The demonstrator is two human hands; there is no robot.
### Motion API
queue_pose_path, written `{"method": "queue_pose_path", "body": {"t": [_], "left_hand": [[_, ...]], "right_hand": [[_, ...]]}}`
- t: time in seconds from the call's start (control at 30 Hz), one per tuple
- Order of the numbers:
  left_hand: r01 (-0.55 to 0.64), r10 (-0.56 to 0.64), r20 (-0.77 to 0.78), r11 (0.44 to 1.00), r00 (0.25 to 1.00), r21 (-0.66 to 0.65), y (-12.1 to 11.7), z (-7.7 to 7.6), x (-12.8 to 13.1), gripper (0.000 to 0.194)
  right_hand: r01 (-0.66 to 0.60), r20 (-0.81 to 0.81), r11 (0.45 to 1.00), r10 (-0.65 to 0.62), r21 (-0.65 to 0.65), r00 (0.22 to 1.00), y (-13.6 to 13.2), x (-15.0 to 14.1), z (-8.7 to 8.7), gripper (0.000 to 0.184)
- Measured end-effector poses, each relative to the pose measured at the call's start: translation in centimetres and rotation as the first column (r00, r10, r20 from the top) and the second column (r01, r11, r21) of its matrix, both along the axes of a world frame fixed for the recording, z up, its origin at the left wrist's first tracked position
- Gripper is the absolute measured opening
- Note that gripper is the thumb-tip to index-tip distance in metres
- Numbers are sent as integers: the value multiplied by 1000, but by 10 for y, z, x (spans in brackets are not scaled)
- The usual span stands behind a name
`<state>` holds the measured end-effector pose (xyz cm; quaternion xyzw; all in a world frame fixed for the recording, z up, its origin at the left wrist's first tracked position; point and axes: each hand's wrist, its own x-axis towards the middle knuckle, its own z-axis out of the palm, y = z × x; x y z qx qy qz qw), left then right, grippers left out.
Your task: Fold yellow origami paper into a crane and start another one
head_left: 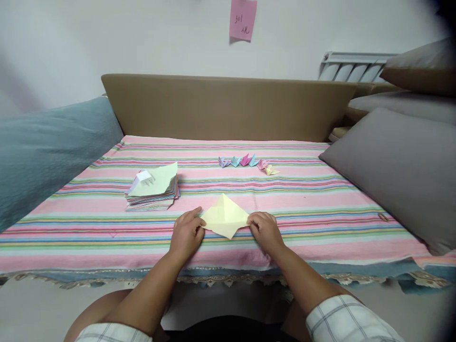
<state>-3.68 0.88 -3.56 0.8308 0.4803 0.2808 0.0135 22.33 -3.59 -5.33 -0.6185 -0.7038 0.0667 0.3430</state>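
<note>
A yellow sheet of paper (225, 213) with fold creases lies on the striped cloth, between my two hands. Its upper point faces away from me and a shorter point faces me. My left hand (187, 231) pinches the sheet's left corner between thumb and fingers. At the opposite corner, my right hand (265, 230) pinches the paper in the same way. The sheet's lower part is partly folded, with a crease running from corner to corner.
Left of my hands sits a stack of coloured paper (153, 194) with a small white object (144, 177) on top. Several small folded paper figures (245, 160) stand in a row farther back. A grey cushion (395, 166) borders the right side, a blue cushion (57, 147) the left.
</note>
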Motion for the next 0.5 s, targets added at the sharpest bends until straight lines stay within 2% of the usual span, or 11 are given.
{"method": "queue_pose_path", "body": {"t": [0.1, 0.2, 0.37, 0.5], "left_hand": [[17, -16, -26, 1000, 1000, 17, 2, -3, -2, 25], [32, -32, -28, 999, 999, 14, 2, -3, -3, 26], [32, -32, -18, 999, 999, -17, -1, 2, -1, 16], [17, -18, -49, 999, 999, -32, -2, 1, 0, 19]], "right_hand": [[-21, 3, 1000, 21, -9, 1000, -1, 1, -1, 24], [-36, -3, 999, 36, -39, 999, -2, 2, 0, 28], [-18, 4, 999, 18, -47, 1000, -4, -3, 6, 19], [-10, 44, 999, 11, -31, 999, -4, -5, 6, 14]]}}
